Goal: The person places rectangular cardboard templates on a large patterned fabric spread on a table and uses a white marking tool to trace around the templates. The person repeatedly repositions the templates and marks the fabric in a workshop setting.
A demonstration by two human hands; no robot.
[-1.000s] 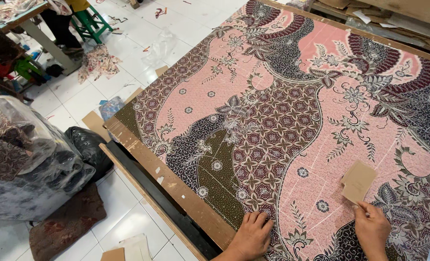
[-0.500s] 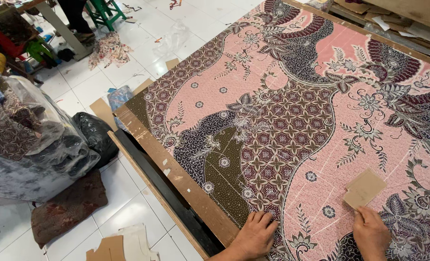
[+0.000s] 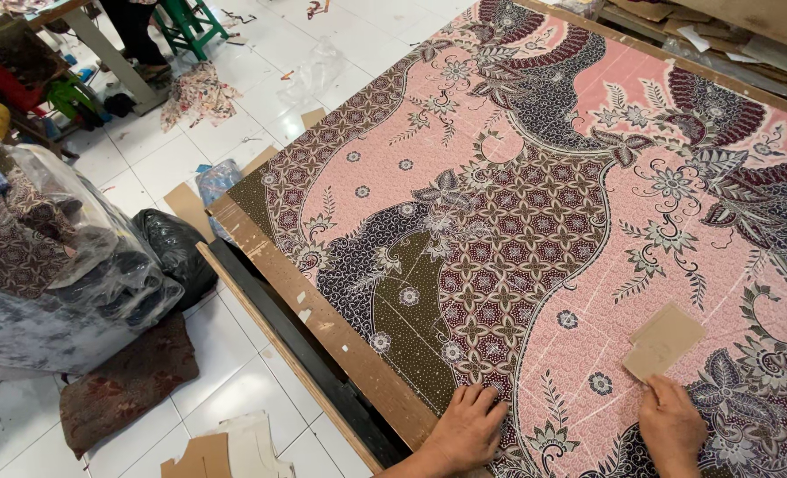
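Note:
A large patterned cloth (image 3: pixel 535 186) in pink, maroon, olive and dark tones lies spread over a wooden table (image 3: pixel 261 252). My left hand (image 3: pixel 467 432) rests flat on the cloth at the table's near edge, fingers together. My right hand (image 3: pixel 670 425) presses its fingertips on the near corner of a small tan cardboard template (image 3: pixel 664 342) that lies on the pink part of the cloth. Thin white chalk lines run across the fabric near the template.
Left of the table, plastic-wrapped fabric bundles (image 3: pixel 39 265) and a black bag (image 3: pixel 174 257) sit on the white tiled floor. Cardboard scraps (image 3: pixel 221 451) lie below, a folded dark cloth (image 3: pixel 123 385) beside them. A green stool (image 3: pixel 190 22) and cloth scraps (image 3: pixel 200 88) stand farther back.
The view shifted slightly. My right hand slid the cardboard template a little and turned it; my left hand stayed flat on the cloth.

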